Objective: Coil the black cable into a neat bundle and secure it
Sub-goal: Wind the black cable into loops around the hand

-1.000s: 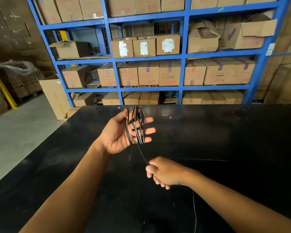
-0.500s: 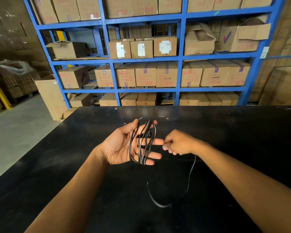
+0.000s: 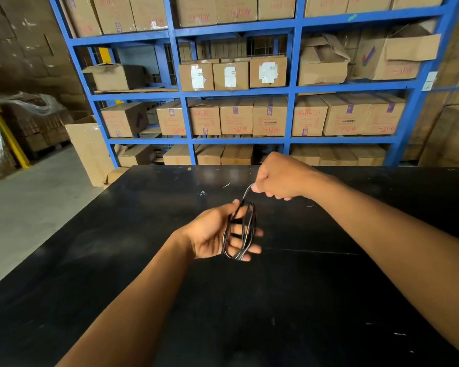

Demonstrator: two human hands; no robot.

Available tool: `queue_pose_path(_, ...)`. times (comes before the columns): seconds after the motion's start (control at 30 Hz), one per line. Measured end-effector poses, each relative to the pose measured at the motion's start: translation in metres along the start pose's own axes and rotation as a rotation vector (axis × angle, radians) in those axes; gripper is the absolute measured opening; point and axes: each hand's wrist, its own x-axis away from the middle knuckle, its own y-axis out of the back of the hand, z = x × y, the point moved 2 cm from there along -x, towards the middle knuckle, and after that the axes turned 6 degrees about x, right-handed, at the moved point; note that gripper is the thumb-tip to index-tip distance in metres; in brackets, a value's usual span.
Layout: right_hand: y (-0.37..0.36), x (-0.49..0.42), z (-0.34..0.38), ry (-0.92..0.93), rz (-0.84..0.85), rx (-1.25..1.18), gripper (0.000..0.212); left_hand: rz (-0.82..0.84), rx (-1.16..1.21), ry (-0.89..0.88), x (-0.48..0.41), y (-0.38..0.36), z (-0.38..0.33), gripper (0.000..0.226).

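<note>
The black cable is wound in several loops around the spread fingers of my left hand, palm turned right, above the middle of the black table. One strand runs up from the top of the loops into my right hand, which is closed in a fist on it, above and slightly right of the coil. No loose tail of cable shows on the table; the rest of the strand is hidden inside the fist.
Beyond the table's far edge stands a blue metal rack full of cardboard boxes. A tall carton stands on the grey floor at the left. Stacked boxes and wrapped goods line the left wall.
My right hand has risen from below the coil, past its right side, to above it, drawing the strand over the top of my left hand. The slack loop on the table is gone.
</note>
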Motion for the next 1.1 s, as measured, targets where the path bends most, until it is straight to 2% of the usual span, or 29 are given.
queue_pose_path(0.1,-0.011,0.015,0.014,-0.026,0.098,-0.111,0.022,-0.11,0.046,-0.077,-0.003,0.008,-0.008,0.066)
queue_pose_path(0.23,-0.022,0.032,0.025,-0.018,0.165,-0.128,0.024,-0.167,0.132,-0.153,-0.006,0.023,-0.016,0.054)
queue_pose_path(0.33,-0.03,0.04,0.027,-0.02,0.23,-0.19,0.023,-0.092,0.218,-0.17,-0.004,0.026,-0.019,0.069)
queue_pose_path(0.5,-0.056,0.057,0.024,0.031,0.379,-0.333,0.032,-0.049,0.329,-0.231,-0.003,0.035,-0.03,0.079)
queue_pose_path(0.6,-0.081,0.062,0.019,0.059,0.478,-0.357,0.033,-0.061,0.396,-0.289,0.0,0.035,-0.036,0.07)
queue_pose_path(0.67,-0.095,0.064,0.016,0.08,0.544,-0.341,0.031,0.002,0.437,-0.317,0.004,0.03,-0.042,0.063)
queue_pose_path(0.73,-0.106,0.063,0.011,0.091,0.571,-0.306,0.032,0.094,0.442,-0.331,0.007,0.024,-0.046,0.066)
queue_pose_path(0.83,-0.116,0.054,-0.003,0.097,0.508,-0.271,0.031,0.225,0.4,-0.312,0.014,0.013,-0.048,0.065)
queue_pose_path(0.97,-0.11,0.032,-0.03,0.061,0.278,-0.202,0.02,0.403,0.276,-0.206,0.026,0.002,-0.042,0.056)
queue_pose_path(1.1,-0.086,0.013,-0.052,-0.002,0.143,-0.011,0.028,0.462,0.166,-0.064,0.032,0.001,-0.028,0.056)
